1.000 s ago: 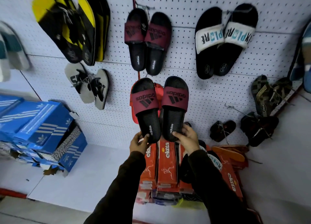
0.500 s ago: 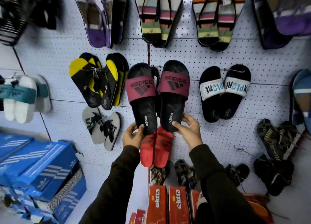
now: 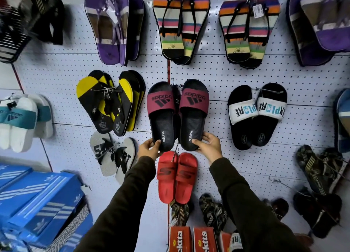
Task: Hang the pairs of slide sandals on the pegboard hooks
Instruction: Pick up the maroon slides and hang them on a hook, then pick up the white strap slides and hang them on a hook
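Adidas slides (image 3: 178,115) sit mid-frame against the pegboard (image 3: 217,71), maroon straps up, heels down — your left hand (image 3: 149,147) pinches the left heel, fingers curled round its edge, and your right hand (image 3: 209,144) grips the right heel likewise. Red slides (image 3: 177,176) hang just below, yellow-black flip-flops (image 3: 108,102) to the left.

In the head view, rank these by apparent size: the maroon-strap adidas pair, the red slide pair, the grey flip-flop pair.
1. Maroon-strap adidas pair, held nearer the camera.
2. Red slide pair and grey flip-flop pair: too alike to rank.
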`<state>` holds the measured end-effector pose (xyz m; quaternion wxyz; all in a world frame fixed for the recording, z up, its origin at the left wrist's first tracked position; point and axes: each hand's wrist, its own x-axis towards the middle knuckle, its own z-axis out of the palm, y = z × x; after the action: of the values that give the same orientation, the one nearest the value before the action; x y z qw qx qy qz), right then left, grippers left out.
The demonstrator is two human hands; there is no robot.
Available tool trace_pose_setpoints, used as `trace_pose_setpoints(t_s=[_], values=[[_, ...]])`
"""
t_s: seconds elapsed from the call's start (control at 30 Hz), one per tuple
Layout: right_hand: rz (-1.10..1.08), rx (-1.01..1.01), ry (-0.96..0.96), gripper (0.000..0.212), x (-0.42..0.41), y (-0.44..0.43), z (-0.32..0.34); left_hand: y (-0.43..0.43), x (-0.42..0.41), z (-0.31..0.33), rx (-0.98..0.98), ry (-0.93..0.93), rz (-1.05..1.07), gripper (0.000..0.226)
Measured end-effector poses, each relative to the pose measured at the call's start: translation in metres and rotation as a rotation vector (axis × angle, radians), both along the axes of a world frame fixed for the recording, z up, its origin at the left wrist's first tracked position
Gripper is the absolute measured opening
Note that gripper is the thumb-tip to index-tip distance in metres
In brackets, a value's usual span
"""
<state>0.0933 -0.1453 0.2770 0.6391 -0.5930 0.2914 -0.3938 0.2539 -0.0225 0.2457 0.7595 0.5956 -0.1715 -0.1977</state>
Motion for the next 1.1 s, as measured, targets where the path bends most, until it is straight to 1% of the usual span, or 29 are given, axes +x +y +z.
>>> trace_pose_setpoints(t_s=[0.1,0.13,0.17,0.23,0.3,0.4,0.47,0.53,0.63,0.73,0.8,0.87,0.97,1.03,1.1], values=[[-0.016,-0.043,0.022,0.068,0.02,-0.03,-0.042,-0.006,0.004,-0.021,0.025,0.034,0.007,0.029],[-0.016,-0.048,0.041,0.068,0.027,-0.039,-0.056,-0.009,0.005,-0.026,0.022,0.048,0.017,0.022],[-0.012,-0.054,0.045,0.062,0.033,-0.045,-0.067,-0.01,0.005,-0.03,0.027,0.056,0.034,0.018],[-0.014,-0.045,0.052,0.055,0.032,-0.034,-0.066,-0.014,0.007,-0.039,0.027,0.067,0.062,0.023],[-0.018,-0.016,0.043,0.055,0.021,-0.008,-0.052,-0.016,0.005,-0.044,0.018,0.101,0.071,0.037],[0.027,0.048,0.051,0.049,0.005,0.004,-0.058,-0.017,-0.003,-0.059,0.01,0.133,0.073,0.041],[0.057,0.079,0.089,0.047,-0.009,0.004,-0.073,-0.016,-0.013,-0.075,0.055,0.121,0.081,0.035],[0.041,0.068,0.152,0.042,-0.025,0.002,-0.095,-0.014,-0.029,-0.095,0.151,0.089,0.116,0.026],[-0.029,0.037,0.291,0.036,-0.054,-0.002,-0.132,-0.011,-0.061,-0.128,0.281,0.078,0.09,0.03],[-0.091,0.059,0.418,0.036,-0.094,-0.006,-0.172,-0.012,-0.098,-0.168,0.39,0.04,-0.03,0.034],[-0.133,0.141,0.498,0.04,-0.129,-0.007,-0.199,-0.014,-0.123,-0.196,0.482,0.006,-0.13,0.037],[-0.189,0.22,0.579,0.047,-0.168,-0.008,-0.227,-0.015,-0.15,-0.225,0.603,-0.001,-0.271,0.034],[-0.249,0.287,0.788,0.07,-0.225,-0.015,-0.273,-0.017,-0.186,-0.261,0.722,0.007,-0.404,0.033],[-0.195,0.367,0.913,0.085,-0.259,-0.019,-0.314,-0.021,-0.208,-0.283,0.834,0.001,-0.487,0.039],[-0.16,0.459,0.97,0.094,-0.291,-0.034,-0.39,-0.026,-0.227,-0.297,0.899,0.031,-0.536,0.045]])
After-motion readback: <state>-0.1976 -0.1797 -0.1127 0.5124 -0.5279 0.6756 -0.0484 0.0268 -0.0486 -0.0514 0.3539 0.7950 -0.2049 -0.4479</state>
